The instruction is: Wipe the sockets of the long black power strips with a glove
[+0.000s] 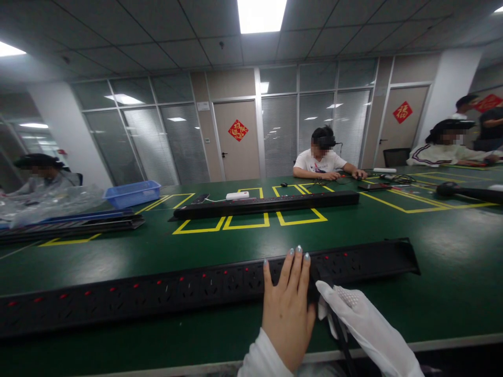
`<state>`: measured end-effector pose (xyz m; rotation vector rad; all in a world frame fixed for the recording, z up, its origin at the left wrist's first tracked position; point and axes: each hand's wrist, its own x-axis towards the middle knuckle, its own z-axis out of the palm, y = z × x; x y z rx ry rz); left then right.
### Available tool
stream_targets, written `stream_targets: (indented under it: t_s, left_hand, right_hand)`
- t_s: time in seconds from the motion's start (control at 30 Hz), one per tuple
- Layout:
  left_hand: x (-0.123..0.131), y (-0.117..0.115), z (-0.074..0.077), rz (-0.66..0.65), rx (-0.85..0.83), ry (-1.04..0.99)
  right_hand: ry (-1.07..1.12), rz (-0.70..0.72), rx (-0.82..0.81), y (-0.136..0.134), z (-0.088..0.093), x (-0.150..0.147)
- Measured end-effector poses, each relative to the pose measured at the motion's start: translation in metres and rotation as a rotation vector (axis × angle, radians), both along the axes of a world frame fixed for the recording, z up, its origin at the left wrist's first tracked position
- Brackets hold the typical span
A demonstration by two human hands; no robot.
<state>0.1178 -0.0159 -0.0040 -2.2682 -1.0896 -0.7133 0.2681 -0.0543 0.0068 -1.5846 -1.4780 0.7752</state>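
A long black power strip (157, 293) with rows of sockets and small red switches lies across the near part of the table. My left hand (288, 309), bare, rests flat on it with fingers stretched out. Just to its right, my right hand (353, 309) wears a white glove with gripping dots. Its fingers are closed around a black plug (314, 275) against the strip's face, and a black cable (341, 335) hangs from it toward the table's front edge. My fingers partly hide the plug, so how far it sits in the socket cannot be seen.
A second black power strip (267, 204) lies farther back, with a white device (237, 196) behind it. At left are a blue bin (132, 193), clear plastic wrapping (51, 196) and stacked dark strips (74, 225). Several people sit around the green table (220, 246); a black tool (467, 191) lies at right.
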Motion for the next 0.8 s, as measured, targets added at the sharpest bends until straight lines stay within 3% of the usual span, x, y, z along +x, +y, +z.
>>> stream_targets:
  t_s: [0.3,0.57,0.8]
  left_hand:
    - [0.000,0.001,0.000,-0.011,-0.018,-0.003]
    - [0.000,0.002,0.001,-0.016,-0.018,-0.009]
    - [0.000,0.001,0.001,-0.016,-0.034,-0.018]
  right_hand:
    - [-0.091,-0.018,0.109,0.005,-0.011,0.006]
    - [-0.079,-0.029,0.045,0.000,-0.001,0.000]
    - [-0.034,-0.006,0.059,0.001,-0.004,0.003]
